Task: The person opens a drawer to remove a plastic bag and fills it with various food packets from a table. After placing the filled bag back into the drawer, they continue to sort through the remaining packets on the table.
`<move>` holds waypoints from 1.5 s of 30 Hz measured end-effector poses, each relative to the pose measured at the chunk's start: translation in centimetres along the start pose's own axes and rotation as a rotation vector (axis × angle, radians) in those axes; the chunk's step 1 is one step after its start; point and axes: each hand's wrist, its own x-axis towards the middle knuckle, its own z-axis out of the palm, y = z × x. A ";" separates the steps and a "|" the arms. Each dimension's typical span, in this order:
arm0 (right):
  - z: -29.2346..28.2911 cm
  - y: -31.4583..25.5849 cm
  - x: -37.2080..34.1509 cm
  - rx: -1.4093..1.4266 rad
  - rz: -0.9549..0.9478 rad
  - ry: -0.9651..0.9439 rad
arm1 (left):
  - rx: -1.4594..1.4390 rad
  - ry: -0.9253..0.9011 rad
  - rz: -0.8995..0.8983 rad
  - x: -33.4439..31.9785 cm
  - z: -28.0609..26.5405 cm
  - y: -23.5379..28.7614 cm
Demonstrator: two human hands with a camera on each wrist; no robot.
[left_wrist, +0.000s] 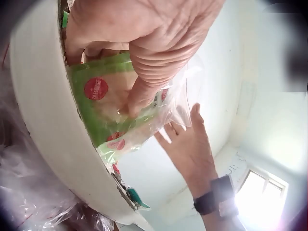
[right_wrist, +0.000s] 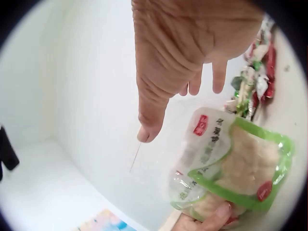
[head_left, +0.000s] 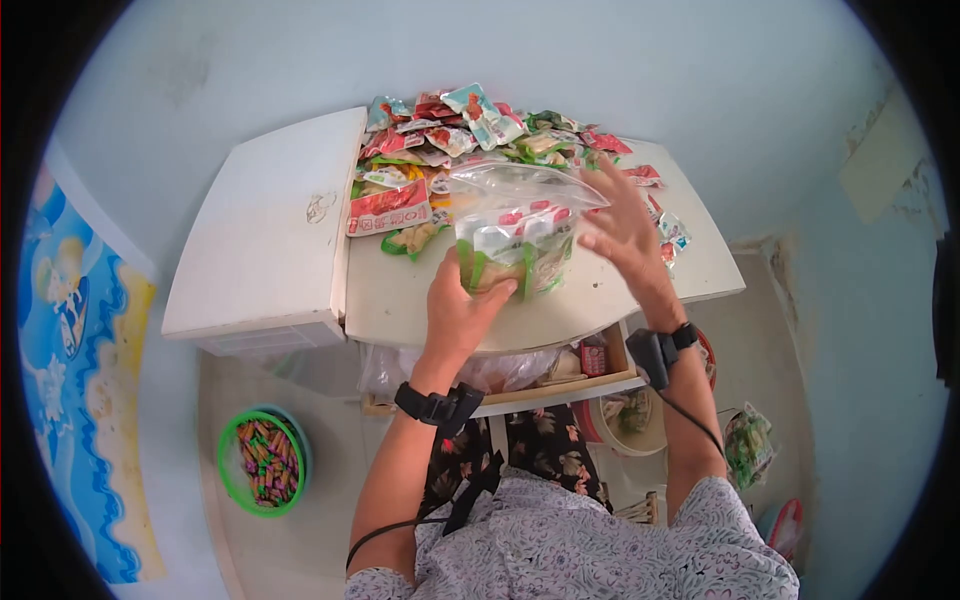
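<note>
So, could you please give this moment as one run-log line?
left hand: grips clear bag; right hand: fingers extended beside bag's top; contents: green-and-white packets; behind: packet pile on white table

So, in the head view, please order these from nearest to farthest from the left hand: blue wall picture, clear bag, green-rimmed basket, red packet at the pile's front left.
From the left hand:
1. Clear bag: held in it.
2. Red packet: on the table, ahead and left.
3. Green-rimmed basket: on the floor, left.
4. Blue wall picture: farthest left.
</note>
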 end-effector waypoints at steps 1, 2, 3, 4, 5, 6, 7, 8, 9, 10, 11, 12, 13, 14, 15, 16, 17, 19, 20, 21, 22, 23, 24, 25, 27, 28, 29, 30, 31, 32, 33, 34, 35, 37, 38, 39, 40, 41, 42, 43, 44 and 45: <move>-0.1 1.9 -0.9 0.022 0.036 0.028 | 0.016 0.008 0.030 0.0 0.0 0.0; -0.3 4.2 -1.8 0.051 0.114 -0.045 | -0.025 0.007 0.042 0.1 0.2 0.1; 0.7 5.2 -2.8 0.033 0.127 -0.024 | -0.068 0.002 0.053 0.1 0.5 0.2; 2.1 5.6 -3.3 0.014 0.142 -0.002 | -0.111 -0.003 0.064 0.2 0.7 0.3; 2.9 5.5 -3.3 0.022 0.123 -0.014 | -0.145 -0.021 0.026 0.2 0.8 0.2; 3.7 5.3 -3.1 0.031 0.103 -0.029 | -0.178 -0.036 -0.013 0.2 0.8 -0.1; 4.1 4.9 -3.1 0.041 0.082 -0.047 | -0.209 -0.047 -0.051 0.2 0.5 -0.1; 4.2 4.2 -3.2 0.097 0.116 -0.032 | -0.292 -0.073 -0.145 0.0 0.0 -0.1; 4.3 3.3 -3.2 0.153 0.150 -0.023 | -0.375 -0.093 -0.238 -0.2 -0.5 0.0; 4.5 2.3 -3.0 0.207 0.186 -0.017 | -0.461 -0.110 -0.332 -0.3 -1.0 0.1; 4.7 1.2 -2.7 0.170 0.125 -0.012 | -0.559 -0.103 -0.313 -0.4 -1.1 0.1; 5.0 0.2 -2.4 0.130 0.071 -0.005 | -0.661 -0.097 -0.300 -0.8 -1.1 0.1; 5.1 -0.7 -2.4 0.088 0.019 0.002 | -0.765 -0.090 -0.287 -1.2 -0.8 0.0; 5.1 -1.5 -2.2 0.024 0.071 -0.008 | -0.843 -0.088 -0.293 -1.5 -0.4 0.3; 5.0 -2.3 -1.9 -0.042 0.122 -0.019 | -0.924 -0.086 -0.296 -1.8 -0.1 0.9; 5.0 -2.7 -1.8 -0.111 0.172 -0.030 | -1.007 -0.084 -0.298 -2.0 0.3 1.5; 5.0 -2.3 -1.8 -0.209 0.109 0.015 | -1.073 -0.101 -0.313 -2.3 0.6 1.8; 4.8 -4.0 -1.8 -0.355 0.121 0.006 | -1.205 -0.132 -0.334 -2.8 1.0 2.2; 5.1 -4.9 -2.0 -0.425 0.130 -0.002 | -1.264 -0.128 -0.343 -3.2 1.3 2.1; 5.7 -5.4 -2.4 -0.496 0.077 0.017 | -1.323 -0.125 -0.352 -3.7 1.6 1.8; 6.5 -5.8 -2.8 -0.567 0.022 0.037 | -1.382 -0.124 -0.361 -4.1 1.7 1.4; 7.2 -6.2 -3.0 -0.637 -0.035 0.060 | -1.426 -0.151 -0.394 -4.6 1.6 0.3; 7.8 -6.6 -3.2 -0.681 -0.187 0.068 | -1.462 -0.171 -0.351 -4.7 1.8 -0.5; 8.4 -6.9 -3.2 -0.722 -0.340 0.075 | -1.498 -0.191 -0.308 -4.7 2.2 -0.7; 8.9 -7.3 -3.0 -0.746 -0.516 0.103 | -1.488 -0.181 -0.271 -5.0 2.5 -0.9; 8.6 -7.0 -3.0 -0.674 -0.363 0.097 | -1.443 -0.154 -0.277 -4.8 2.4 0.3; 7.9 -6.5 -2.8 -0.600 -0.217 0.091 | -1.397 -0.127 -0.276 -4.7 2.2 1.5; 7.8 -6.6 -2.7 -0.592 -0.253 0.086 | -1.315 -0.117 -0.271 -4.6 1.9 2.2; 7.8 -6.9 -2.5 -0.584 -0.289 0.081 | -1.231 -0.104 -0.259 -4.3 1.5 2.9; 8.3 -7.8 -2.2 -0.405 -0.162 0.090 | -1.146 -0.091 -0.263 -4.4 1.2 3.0; 8.9 -8.7 -2.6 -0.230 -0.013 0.107 | -1.070 -0.111 -0.279 -4.7 0.8 2.7; 9.0 -9.2 -3.2 -0.061 0.133 0.132 | -0.999 -0.139 -0.294 -4.6 0.3 2.3; 7.5 -8.2 -2.4 -0.215 0.106 0.045 | -0.930 -0.169 -0.291 -4.2 0.2 2.1; 6.5 -5.3 -2.3 0.002 0.150 0.072 | -0.819 -0.074 -0.223 -3.8 0.3 2.4; 6.5 -4.3 -2.0 0.117 0.173 0.076 | -0.758 -0.017 -0.189 -3.5 0.0 2.6; 6.6 -3.8 -2.3 0.199 0.171 0.061 | -0.665 -0.029 -0.138 -3.4 -0.7 2.9; 6.7 -3.4 -2.4 0.191 0.153 0.058 | -0.603 -0.045 -0.144 -3.3 -1.4 3.3; 6.5 -3.1 -2.4 0.180 0.136 0.062 | -0.543 -0.066 -0.152 -3.3 -1.9 3.8; 6.2 -2.7 -2.5 0.166 0.120 0.065 | -0.486 -0.089 -0.158 -3.4 -2.0 4.0; 5.7 -1.7 -2.4 0.205 0.155 0.020 | -0.478 -0.086 -0.164 -3.4 -1.9 4.0; 5.4 -1.0 -2.3 0.198 0.170 -0.003 | -0.468 -0.080 -0.167 -3.3 -1.9 4.0; 5.2 -0.2 -2.2 0.193 0.185 -0.029 | -0.456 -0.071 -0.169 -3.2 -1.9 4.0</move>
